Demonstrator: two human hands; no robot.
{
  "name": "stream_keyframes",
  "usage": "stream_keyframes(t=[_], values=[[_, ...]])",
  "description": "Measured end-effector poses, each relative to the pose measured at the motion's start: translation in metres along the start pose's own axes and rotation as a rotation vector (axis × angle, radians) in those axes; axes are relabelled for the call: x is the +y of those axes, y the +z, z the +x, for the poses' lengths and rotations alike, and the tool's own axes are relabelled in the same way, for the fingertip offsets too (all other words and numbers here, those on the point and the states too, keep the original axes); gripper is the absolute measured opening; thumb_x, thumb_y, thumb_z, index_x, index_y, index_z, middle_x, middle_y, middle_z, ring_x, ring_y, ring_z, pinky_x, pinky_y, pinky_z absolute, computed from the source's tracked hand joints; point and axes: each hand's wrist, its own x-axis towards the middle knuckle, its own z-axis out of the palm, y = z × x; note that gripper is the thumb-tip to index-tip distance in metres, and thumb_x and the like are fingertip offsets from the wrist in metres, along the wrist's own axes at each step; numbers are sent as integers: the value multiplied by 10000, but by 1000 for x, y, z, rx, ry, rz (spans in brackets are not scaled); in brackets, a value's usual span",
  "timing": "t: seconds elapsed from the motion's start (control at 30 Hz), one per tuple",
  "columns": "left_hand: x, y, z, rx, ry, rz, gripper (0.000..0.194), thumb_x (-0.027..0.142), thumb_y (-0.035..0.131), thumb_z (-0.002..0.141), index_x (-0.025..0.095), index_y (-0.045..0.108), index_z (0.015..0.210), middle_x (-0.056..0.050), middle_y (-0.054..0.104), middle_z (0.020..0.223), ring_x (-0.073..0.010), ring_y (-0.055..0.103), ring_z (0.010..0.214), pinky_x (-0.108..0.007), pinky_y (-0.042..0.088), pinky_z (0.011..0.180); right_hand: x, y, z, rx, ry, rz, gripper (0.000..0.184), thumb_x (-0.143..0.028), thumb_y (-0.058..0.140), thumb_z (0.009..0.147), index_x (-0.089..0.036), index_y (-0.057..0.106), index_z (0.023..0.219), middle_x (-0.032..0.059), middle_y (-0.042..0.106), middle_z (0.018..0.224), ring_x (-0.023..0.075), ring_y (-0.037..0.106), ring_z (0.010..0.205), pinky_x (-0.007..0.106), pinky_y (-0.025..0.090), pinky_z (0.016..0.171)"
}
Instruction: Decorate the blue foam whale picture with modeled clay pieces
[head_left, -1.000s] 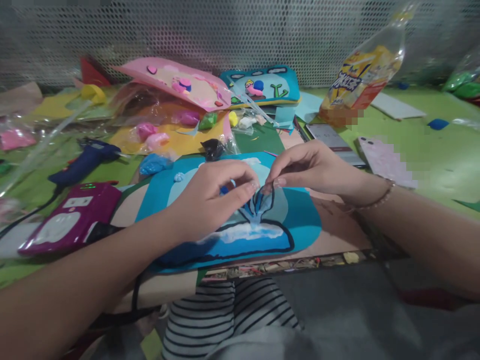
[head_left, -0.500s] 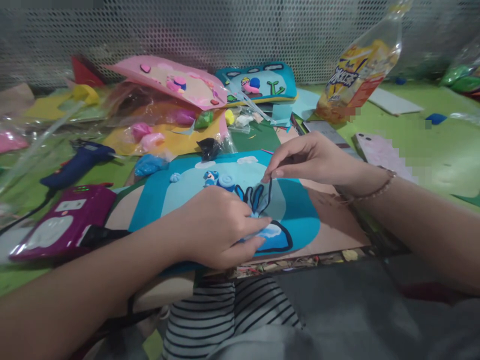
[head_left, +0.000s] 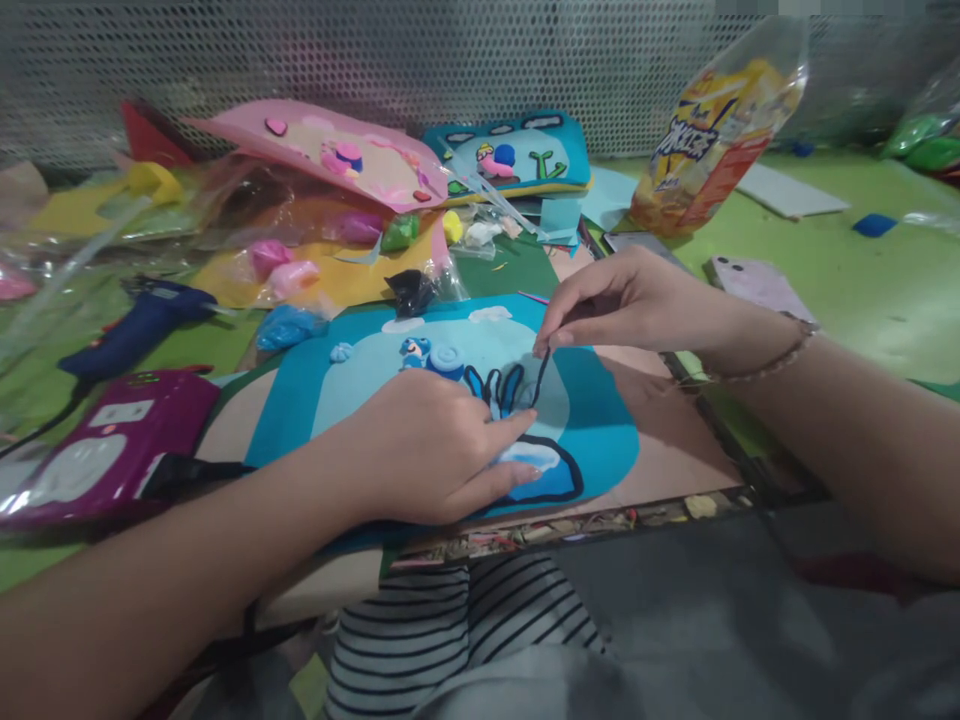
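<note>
A thin black strand of what looks like modelling clay (head_left: 541,376) hangs from my right hand (head_left: 626,305), whose thumb and index finger pinch its upper end. Its lower end meets the picture near the tip of my left index finger. My left hand (head_left: 435,445) rests on the blue picture board (head_left: 600,430), index finger and thumb stretched out and apart, the other fingers hidden beneath. Around the fingertips are black-outlined blue leaf shapes (head_left: 511,388) and a black-edged blue patch (head_left: 547,480). A blue clay snail figure (head_left: 444,361) sits farther back on the board.
A blue glue gun (head_left: 142,325) and a purple device with a black plug (head_left: 112,445) are at left. Behind are bagged clay lumps (head_left: 292,325), a pink decorated piece (head_left: 322,150) and a blue one (head_left: 517,160). A snack bag (head_left: 712,150) and phone (head_left: 761,283) stand right.
My right hand still pinches the black strand, now standing clearer above the board. My left index fingertip has moved up to the strand's lower end. The view has shifted slightly.
</note>
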Motion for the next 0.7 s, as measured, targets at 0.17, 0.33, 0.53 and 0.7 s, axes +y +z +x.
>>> stream_keyframes(t=[0.17, 0.33, 0.53, 0.7], values=[[1, 0, 1, -15, -11, 14, 537, 460, 221, 959, 215, 618, 1224, -56, 676, 629, -201, 604, 531, -287, 268, 464, 0, -4, -2, -2, 27, -34, 136, -300, 762, 706, -170, 748, 746, -4, 714, 664, 88, 656, 608, 177, 533, 575], [2, 0, 1, -33, -26, 48, 530, 463, 237, 956, 201, 587, 1256, -56, 673, 624, -194, 612, 540, -280, 262, 459, 5, -8, -2, -31, 23, -80, 73, -262, 758, 722, -196, 754, 752, -22, 710, 655, 78, 642, 583, 160, 523, 534], [3, 1, 2, -33, -26, 57, 550, 463, 217, 960, 195, 559, 1297, -58, 676, 626, -200, 612, 538, -286, 256, 453, 10, -6, 0, 29, 102, -11, 97, -184, 824, 627, -172, 750, 688, -9, 697, 614, 100, 645, 558, 182, 538, 511], [3, 2, 2, -27, -19, 64, 534, 455, 222, 960, 209, 580, 1272, -53, 673, 613, -204, 610, 529, -286, 253, 450, 13, -5, 1, -13, 62, -61, 24, -192, 762, 704, -208, 751, 719, -33, 690, 605, 89, 654, 550, 177, 552, 526]])
